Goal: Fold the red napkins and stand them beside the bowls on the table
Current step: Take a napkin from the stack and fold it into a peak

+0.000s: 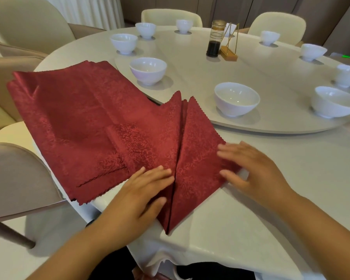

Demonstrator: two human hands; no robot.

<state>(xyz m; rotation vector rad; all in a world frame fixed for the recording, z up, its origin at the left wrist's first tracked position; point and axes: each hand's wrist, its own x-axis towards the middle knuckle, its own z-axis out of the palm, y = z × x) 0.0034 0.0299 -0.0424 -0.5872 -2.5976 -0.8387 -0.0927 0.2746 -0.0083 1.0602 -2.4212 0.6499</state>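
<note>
Left hand [143, 190] on napkin [196, 158]; cream table [271, 199], chair [18, 178]

Dark red, pattern-woven cloth napkin [196, 154] with pinked edges: I see it folded into a kite, two flaps meeting along a centre seam, flat, just nearer me than the closest white ceramic bowl [236, 99]. Stack of unfolded red napkins [73, 118]: flat, left of that bowl.

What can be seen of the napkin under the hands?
The napkin is dark red, glossy, patterned cloth with zigzag edges. It lies flat on the table, folded into a kite: two flaps meet along a middle seam, the tip pointing at the person. Its left side overlaps the stack. The left hand presses the left flap; the right hand touches the right corner.
</note>
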